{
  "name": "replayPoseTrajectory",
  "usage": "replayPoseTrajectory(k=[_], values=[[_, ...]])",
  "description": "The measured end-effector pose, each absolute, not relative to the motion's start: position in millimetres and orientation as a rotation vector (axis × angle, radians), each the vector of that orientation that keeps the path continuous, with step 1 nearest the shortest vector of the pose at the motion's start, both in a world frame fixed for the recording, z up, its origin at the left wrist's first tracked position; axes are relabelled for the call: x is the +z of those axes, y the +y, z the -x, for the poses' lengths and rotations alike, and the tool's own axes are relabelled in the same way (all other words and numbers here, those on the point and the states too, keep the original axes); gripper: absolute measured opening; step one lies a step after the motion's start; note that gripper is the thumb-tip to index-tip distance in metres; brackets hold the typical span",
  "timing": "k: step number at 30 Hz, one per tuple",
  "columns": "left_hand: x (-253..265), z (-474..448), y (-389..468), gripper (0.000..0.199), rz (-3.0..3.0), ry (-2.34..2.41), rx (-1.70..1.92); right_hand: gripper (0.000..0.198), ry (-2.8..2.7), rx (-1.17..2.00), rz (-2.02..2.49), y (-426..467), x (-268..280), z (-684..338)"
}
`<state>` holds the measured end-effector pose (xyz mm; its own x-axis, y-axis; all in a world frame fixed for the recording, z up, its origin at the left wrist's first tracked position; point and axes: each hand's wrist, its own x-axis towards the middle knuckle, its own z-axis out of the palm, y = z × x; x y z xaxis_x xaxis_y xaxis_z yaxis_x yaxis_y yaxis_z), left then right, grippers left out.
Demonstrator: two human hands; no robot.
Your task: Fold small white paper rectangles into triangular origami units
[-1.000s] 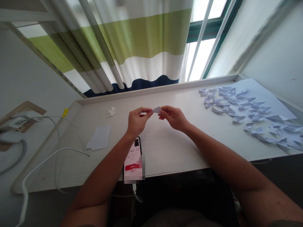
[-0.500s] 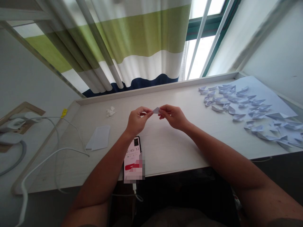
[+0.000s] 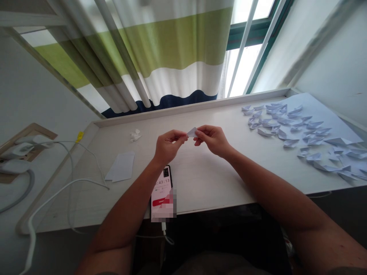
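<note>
The folded paper piece (image 3: 192,132) is held in mid-air above the desk (image 3: 206,175), pinched between the left hand (image 3: 168,147) and the right hand (image 3: 212,139), both closed on its edges. It appears light, thin and easily creased; fingertip hold at the folded corners suits it best.

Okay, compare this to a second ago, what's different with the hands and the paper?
Very little. Both hands still pinch the small folded paper above the desk; the right hand has turned it slightly, so its point tips up a bit more. The left hand keeps its hold. The phone timer went from 43:12 to 43:13. The folded pieces at the right and the flat paper lie as before.
</note>
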<state>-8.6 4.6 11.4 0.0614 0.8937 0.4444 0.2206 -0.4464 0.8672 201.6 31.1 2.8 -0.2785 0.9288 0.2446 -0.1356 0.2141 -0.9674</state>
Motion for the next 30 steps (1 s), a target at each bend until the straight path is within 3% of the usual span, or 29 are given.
replayPoseTrajectory(k=[5, 12, 19, 30], values=[[16.0, 8.7, 3.3, 0.024, -1.737, 1.113, 1.414, 0.058, -1.417, 1.351, 0.779, 32.3, 3.8, -202.2], [18.2, 11.1, 10.0, 0.046, -1.449, 1.13, 1.256, 0.053, -1.546, 1.159, 0.749, 35.1, -2.5, -203.1], [13.9, 15.2, 12.0, 0.038, -1.445, 1.143, 1.02, 0.04, -1.681, 1.071, 0.728, 34.6, -4.3, -205.3], [15.0, 9.4, 11.1, 0.04, -1.381, 1.082, 1.222, 0.062, -1.429, 1.411, 0.701, 35.8, -0.8, -203.2]])
